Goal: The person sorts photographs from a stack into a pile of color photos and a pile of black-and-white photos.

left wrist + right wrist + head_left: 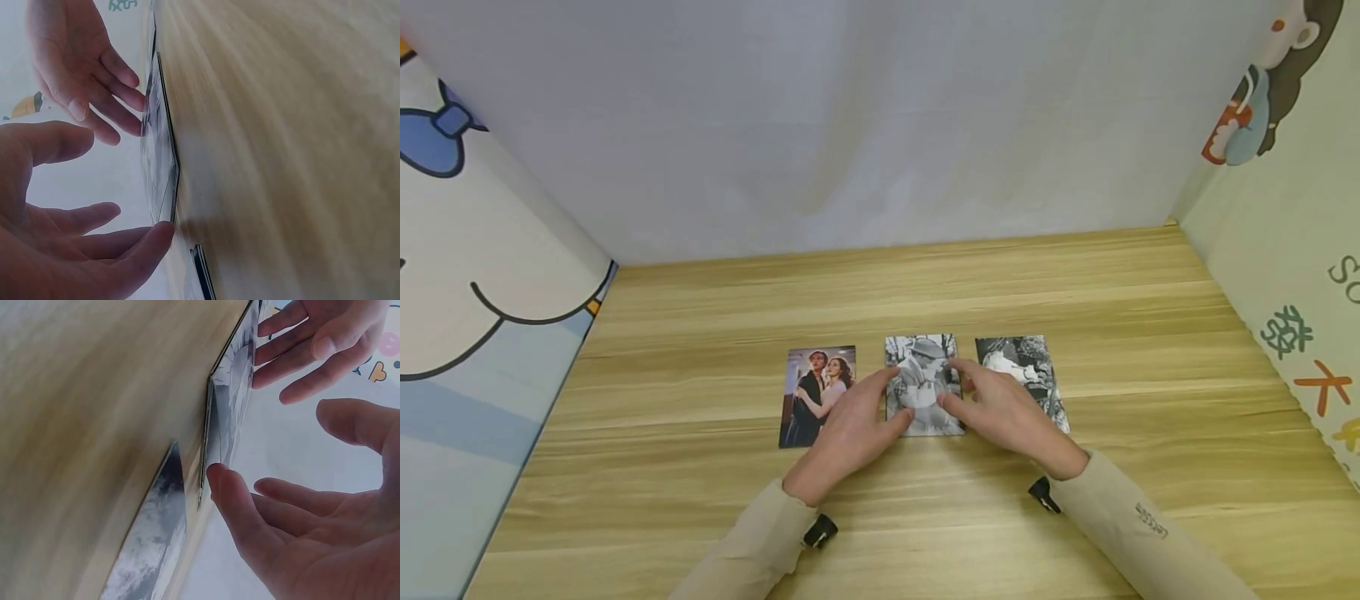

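Three photo cards lie in a row on the wooden table. The middle black-and-white card [925, 387] shows a figure in a hat; its side shows thin dark layers in the left wrist view. My left hand [857, 425] is at its left edge, a fingertip against the edge and the thumb apart from the fingers. At the opposite edge is my right hand [1003, 412], its fingers loosely bent and a fingertip touching the card [234, 394]. A colour card [820, 392] of a couple sits to the left, partly beneath my left hand. Another black-and-white card [1026, 371] is partly covered by my right hand.
The wood-grain table [700, 333] runs back to a pale wall [737, 125]. Printed panels with cartoon drawings stand on the left [475, 250] and right [1285, 250]. Small black clips [820, 531] show at both sleeves.
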`<act>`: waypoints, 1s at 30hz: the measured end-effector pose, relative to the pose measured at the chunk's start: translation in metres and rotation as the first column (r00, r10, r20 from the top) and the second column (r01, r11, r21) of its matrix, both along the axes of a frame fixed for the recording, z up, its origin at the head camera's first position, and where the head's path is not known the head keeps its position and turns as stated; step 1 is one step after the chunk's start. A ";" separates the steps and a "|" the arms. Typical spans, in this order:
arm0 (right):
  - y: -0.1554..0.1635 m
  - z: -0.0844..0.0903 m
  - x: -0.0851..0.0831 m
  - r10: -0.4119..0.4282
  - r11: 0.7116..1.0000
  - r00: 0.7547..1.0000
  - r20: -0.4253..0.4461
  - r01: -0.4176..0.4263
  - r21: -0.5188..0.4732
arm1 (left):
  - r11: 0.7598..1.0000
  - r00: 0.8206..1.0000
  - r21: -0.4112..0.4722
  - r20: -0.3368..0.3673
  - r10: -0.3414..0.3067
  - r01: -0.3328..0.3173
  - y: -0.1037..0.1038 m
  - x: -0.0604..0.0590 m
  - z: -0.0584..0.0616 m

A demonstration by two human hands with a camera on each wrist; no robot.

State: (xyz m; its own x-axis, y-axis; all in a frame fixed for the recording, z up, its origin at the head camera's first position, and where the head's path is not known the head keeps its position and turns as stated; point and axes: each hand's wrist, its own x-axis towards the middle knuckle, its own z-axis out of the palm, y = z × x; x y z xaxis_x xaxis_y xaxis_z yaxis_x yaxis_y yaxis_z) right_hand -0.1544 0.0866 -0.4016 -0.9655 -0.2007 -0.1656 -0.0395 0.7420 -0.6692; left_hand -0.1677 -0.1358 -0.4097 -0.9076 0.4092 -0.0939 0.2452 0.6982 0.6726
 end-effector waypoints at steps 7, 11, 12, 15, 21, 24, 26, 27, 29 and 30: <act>0.001 0.003 0.002 -0.029 0.997 0.999 -0.020 0.028 -0.067 | 0.998 0.999 0.034 -0.008 0.044 -0.044 0.000 0.002 0.000; 0.002 0.005 0.003 -0.050 0.995 0.998 -0.027 0.048 -0.092 | 0.995 0.997 0.069 -0.013 0.079 -0.078 -0.001 0.003 0.000; 0.002 0.005 0.003 -0.056 0.994 0.998 -0.028 0.053 -0.093 | 0.993 0.996 0.081 -0.006 0.090 -0.089 -0.001 0.003 0.000; 0.002 0.005 0.004 -0.066 0.993 0.997 -0.033 0.062 -0.102 | 0.985 0.993 0.124 0.011 0.117 -0.117 -0.001 0.004 0.001; 0.003 0.004 0.005 -0.071 0.989 0.996 -0.047 0.064 -0.134 | 0.963 0.989 0.225 0.013 0.149 -0.148 -0.001 0.005 0.000; 0.004 0.004 0.006 -0.068 0.985 0.997 -0.044 0.060 -0.164 | 0.954 0.986 0.256 -0.012 0.165 -0.157 -0.002 0.005 0.000; 0.005 0.003 0.006 -0.060 0.980 0.997 -0.047 0.050 -0.191 | 0.949 0.984 0.271 -0.032 0.176 -0.161 -0.002 0.005 0.000; 0.005 0.003 0.006 -0.057 0.978 0.997 -0.050 0.046 -0.205 | 0.946 0.983 0.280 -0.044 0.180 -0.161 -0.003 0.005 -0.001; 0.006 0.003 0.006 -0.054 0.973 0.997 -0.057 0.039 -0.229 | 0.939 0.981 0.304 -0.062 0.186 -0.159 -0.003 0.005 -0.001; 0.006 0.002 0.006 -0.051 0.971 0.997 -0.063 0.035 -0.236 | 0.935 0.980 0.316 -0.070 0.189 -0.158 -0.004 0.005 -0.001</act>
